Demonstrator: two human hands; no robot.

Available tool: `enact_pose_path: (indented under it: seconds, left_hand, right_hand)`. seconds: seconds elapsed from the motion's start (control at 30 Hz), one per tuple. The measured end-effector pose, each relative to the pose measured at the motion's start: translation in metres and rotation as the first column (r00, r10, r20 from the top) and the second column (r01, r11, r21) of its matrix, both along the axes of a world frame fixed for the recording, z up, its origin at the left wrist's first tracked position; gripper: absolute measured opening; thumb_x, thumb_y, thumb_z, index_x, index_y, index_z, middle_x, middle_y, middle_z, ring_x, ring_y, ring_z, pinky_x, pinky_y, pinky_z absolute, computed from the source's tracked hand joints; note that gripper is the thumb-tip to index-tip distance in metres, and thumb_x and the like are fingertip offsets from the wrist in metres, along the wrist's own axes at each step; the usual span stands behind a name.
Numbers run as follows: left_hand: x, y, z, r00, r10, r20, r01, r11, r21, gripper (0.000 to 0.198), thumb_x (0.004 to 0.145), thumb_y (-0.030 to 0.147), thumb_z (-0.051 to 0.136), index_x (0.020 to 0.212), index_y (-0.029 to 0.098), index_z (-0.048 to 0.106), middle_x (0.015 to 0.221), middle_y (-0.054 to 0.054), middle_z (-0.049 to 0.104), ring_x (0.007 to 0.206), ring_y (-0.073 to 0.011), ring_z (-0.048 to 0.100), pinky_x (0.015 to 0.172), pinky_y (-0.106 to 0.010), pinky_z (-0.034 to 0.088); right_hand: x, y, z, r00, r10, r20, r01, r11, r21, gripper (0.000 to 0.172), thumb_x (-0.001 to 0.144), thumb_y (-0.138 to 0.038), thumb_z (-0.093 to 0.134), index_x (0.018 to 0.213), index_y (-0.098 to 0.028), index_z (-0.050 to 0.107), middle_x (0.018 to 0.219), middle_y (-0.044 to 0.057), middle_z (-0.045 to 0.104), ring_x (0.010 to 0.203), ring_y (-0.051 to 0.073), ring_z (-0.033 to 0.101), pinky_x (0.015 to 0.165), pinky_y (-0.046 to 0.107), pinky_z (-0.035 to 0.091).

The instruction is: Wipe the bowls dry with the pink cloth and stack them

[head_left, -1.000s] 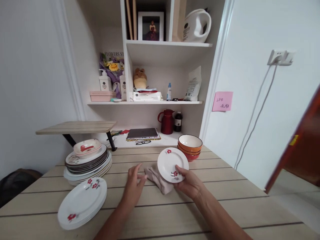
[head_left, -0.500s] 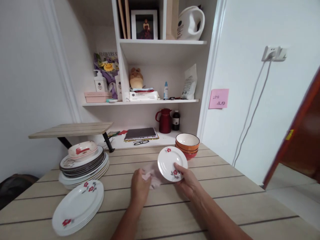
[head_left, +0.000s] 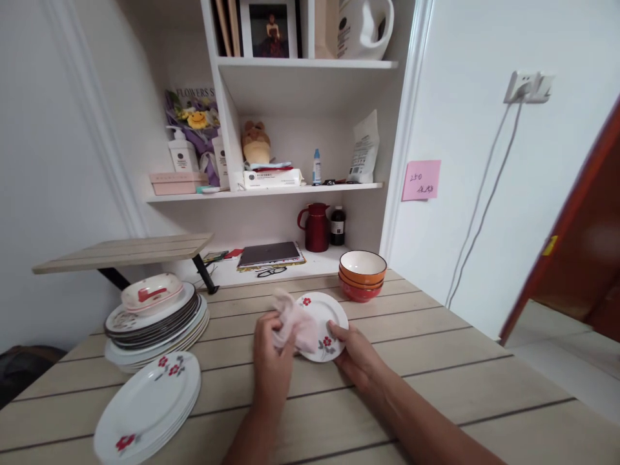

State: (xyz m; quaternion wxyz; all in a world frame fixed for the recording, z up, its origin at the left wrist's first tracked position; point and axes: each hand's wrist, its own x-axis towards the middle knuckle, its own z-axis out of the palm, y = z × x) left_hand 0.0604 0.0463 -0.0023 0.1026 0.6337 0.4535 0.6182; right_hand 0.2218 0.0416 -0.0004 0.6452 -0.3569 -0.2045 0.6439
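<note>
A small white plate with red flowers (head_left: 325, 310) is in my right hand (head_left: 356, 355), thumb on top of its rim and fingers beneath. My left hand (head_left: 274, 352) grips a crumpled pale pink cloth (head_left: 296, 323), which overlaps the plate's left side. To the left lies a stack of white oval plates with red flowers (head_left: 150, 403). Behind it stands a taller stack of mixed plates (head_left: 155, 329), topped by a patterned bowl (head_left: 152, 294). Orange and red bowls (head_left: 362, 274) are nested beyond my right hand.
The slatted wooden table (head_left: 421, 387) carries a small raised wooden shelf (head_left: 126, 252) at the back left. Behind are a closed laptop (head_left: 269, 254), eyeglasses (head_left: 272, 272), a red jug (head_left: 316, 227), a dark bottle (head_left: 338, 226) and white shelving (head_left: 310, 63).
My left hand has raised the cloth from near the table to the plate's left side. The plate in my right hand has shifted left and lower. The camera view has shifted slightly.
</note>
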Motion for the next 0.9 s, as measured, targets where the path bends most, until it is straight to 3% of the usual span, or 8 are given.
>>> enact_pose_path:
  seconds: [0.07, 0.17, 0.3, 0.43, 0.5, 0.57, 0.67, 0.9]
  left_hand:
    - [0.01, -0.004, -0.006, 0.975, -0.075, -0.207, 0.068, 0.997, -0.038, 0.014, 0.082, 0.03, 0.067, 0.084, 0.024, 0.054, 0.107, -0.006, 0.065, 0.105, -0.0259, 0.06, 0.092, -0.04, 0.045]
    - [0.017, -0.006, -0.013, 0.921, -0.059, -0.385, -0.003, 0.987, -0.158, 0.018, 0.077, 0.022, 0.071, 0.091, 0.025, 0.059, 0.106, -0.005, 0.067, 0.106, -0.028, 0.059, 0.091, -0.043, 0.044]
    - [0.013, -0.004, -0.015, 0.924, 0.019, -0.382, -0.102, 0.975, -0.2, 0.023, 0.079, 0.029, 0.071, 0.099, 0.024, 0.061, 0.11, -0.007, 0.065, 0.109, -0.03, 0.058, 0.093, -0.046, 0.044]
    - [0.005, 0.0, -0.01, 0.942, 0.05, -0.332, -0.098, 0.987, -0.127, 0.053, 0.083, 0.037, 0.068, 0.133, 0.027, 0.055, 0.118, -0.01, 0.06, 0.112, -0.0302, 0.057, 0.094, -0.046, 0.045]
    - [0.003, 0.001, -0.008, 0.929, 0.058, -0.365, -0.1, 0.99, -0.098, 0.044, 0.083, 0.038, 0.068, 0.126, 0.03, 0.063, 0.114, -0.009, 0.058, 0.108, -0.0294, 0.058, 0.093, -0.047, 0.045]
    - [0.002, 0.001, -0.007, 0.918, 0.083, -0.389, -0.119, 0.99, -0.071, 0.026, 0.082, 0.039, 0.07, 0.105, 0.029, 0.072, 0.113, -0.009, 0.057, 0.107, -0.03, 0.057, 0.093, -0.047, 0.045]
    - [0.001, 0.002, -0.007, 0.908, 0.148, -0.391, -0.172, 0.985, -0.028, 0.017, 0.083, 0.04, 0.068, 0.085, 0.023, 0.071, 0.118, -0.011, 0.056, 0.111, -0.0322, 0.056, 0.093, -0.048, 0.046]
    - [0.003, -0.007, 0.002, 0.892, 0.164, -0.42, -0.181, 0.984, 0.001, 0.02, 0.094, 0.033, 0.05, 0.08, 0.023, 0.06, 0.086, -0.004, 0.058, 0.084, -0.0231, 0.059, 0.076, -0.034, 0.047]
  right_hand:
    - [-0.006, -0.003, 0.002, 0.999, 0.05, 0.008, -0.05, 0.998, 0.027, 0.023, 0.07, -0.014, 0.076, 0.092, -0.013, 0.068, 0.08, 0.008, 0.078, 0.065, 0.019, 0.07, 0.062, 0.03, 0.057]
    - [-0.011, -0.008, 0.005, 0.993, 0.108, 0.041, -0.11, 0.991, 0.071, 0.029, 0.067, -0.015, 0.077, 0.095, -0.014, 0.07, 0.079, 0.005, 0.077, 0.068, 0.019, 0.069, 0.063, 0.027, 0.055]
    - [-0.011, -0.013, 0.009, 0.983, 0.174, 0.057, -0.179, 0.979, 0.099, 0.036, 0.069, -0.027, 0.081, 0.102, -0.015, 0.07, 0.088, 0.005, 0.078, 0.074, 0.018, 0.07, 0.069, 0.027, 0.054]
    - [-0.013, -0.019, 0.013, 0.964, 0.246, 0.101, -0.258, 0.955, 0.145, 0.041, 0.071, -0.034, 0.083, 0.106, -0.015, 0.071, 0.093, 0.007, 0.079, 0.08, 0.02, 0.07, 0.076, 0.029, 0.053]
    - [-0.015, -0.021, 0.014, 0.959, 0.258, 0.12, -0.275, 0.95, 0.15, 0.041, 0.073, -0.036, 0.082, 0.107, -0.016, 0.071, 0.093, 0.006, 0.079, 0.08, 0.019, 0.07, 0.077, 0.029, 0.052]
    - [-0.016, -0.022, 0.014, 0.954, 0.263, 0.141, -0.283, 0.949, 0.142, 0.041, 0.075, -0.04, 0.08, 0.108, -0.017, 0.071, 0.094, 0.006, 0.078, 0.081, 0.019, 0.069, 0.076, 0.028, 0.051]
    - [-0.016, -0.022, 0.014, 0.949, 0.265, 0.172, -0.287, 0.95, 0.124, 0.042, 0.076, -0.044, 0.078, 0.106, -0.016, 0.07, 0.09, 0.006, 0.078, 0.078, 0.019, 0.068, 0.073, 0.028, 0.05]
    - [-0.016, -0.018, 0.013, 0.968, 0.226, 0.113, -0.232, 0.972, 0.046, 0.041, 0.076, -0.042, 0.075, 0.105, -0.014, 0.067, 0.081, 0.006, 0.077, 0.07, 0.02, 0.068, 0.068, 0.03, 0.051]
